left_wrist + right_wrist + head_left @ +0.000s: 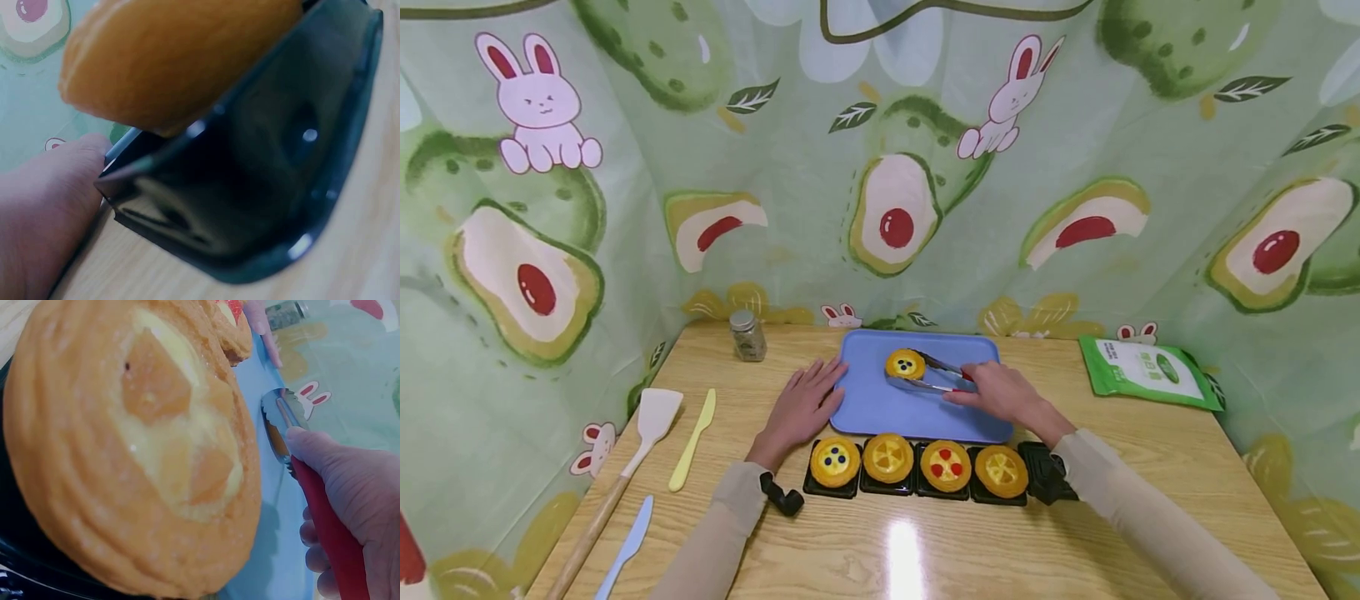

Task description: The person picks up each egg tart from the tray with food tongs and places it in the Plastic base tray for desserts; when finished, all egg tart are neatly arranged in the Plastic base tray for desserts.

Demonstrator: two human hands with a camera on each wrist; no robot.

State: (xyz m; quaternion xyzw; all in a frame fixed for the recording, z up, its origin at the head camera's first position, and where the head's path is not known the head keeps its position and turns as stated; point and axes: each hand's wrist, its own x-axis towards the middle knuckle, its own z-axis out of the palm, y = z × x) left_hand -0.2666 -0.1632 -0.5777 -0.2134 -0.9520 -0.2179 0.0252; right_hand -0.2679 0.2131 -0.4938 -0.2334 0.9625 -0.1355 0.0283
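My right hand [992, 390] grips metal tongs [925, 375] with red handles [328, 531]. The tongs clasp a tart with dark berries [905, 364] over a blue tray [887, 408]. My left hand [801, 406] lies flat with straight fingers on the tray's left edge. A row of several tarts in black cups runs along the tray's near side: a blueberry tart [834, 462], a yellow one [888, 457], a red-berry one [946, 465] and an orange one [1001, 471]. In the right wrist view the orange tart [137, 444] fills the frame. The left wrist view shows a tart [175, 56] in its black cup [250, 181] beside my palm.
A small spice jar [748, 335] stands at the back left. A wooden-handled spatula [625, 467], a yellow plastic knife [692, 439] and a blue plastic knife [625, 546] lie at the left. A green pouch [1146, 372] lies at the back right. An empty black cup [1045, 471] ends the row.
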